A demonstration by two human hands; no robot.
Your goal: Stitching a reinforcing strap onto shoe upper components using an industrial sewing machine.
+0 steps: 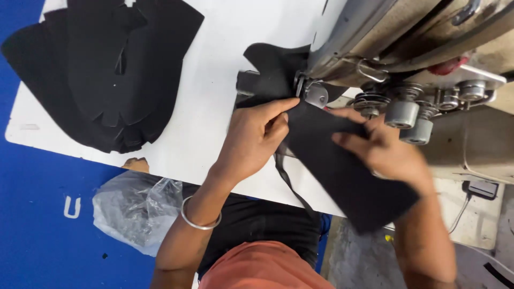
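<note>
My left hand (256, 140) pinches the near edge of a black fabric piece (342, 171) right in front of the sewing machine's presser foot (315, 96). My right hand (383, 147) lies flat on the same piece to the right, pressing it down; the hand is blurred. The fabric runs from under the machine head (407, 37) out past the table's front edge. A narrow black strip (292, 184) hangs down from under my left hand. More black fabric (270, 67) lies behind the presser foot.
A pile of cut black fabric pieces (107, 69) lies on the white table (214, 107) at the far left. A crumpled clear plastic bag (136, 208) sits below the table edge on the blue floor. Metal tension discs (409, 112) stick out on the machine's right.
</note>
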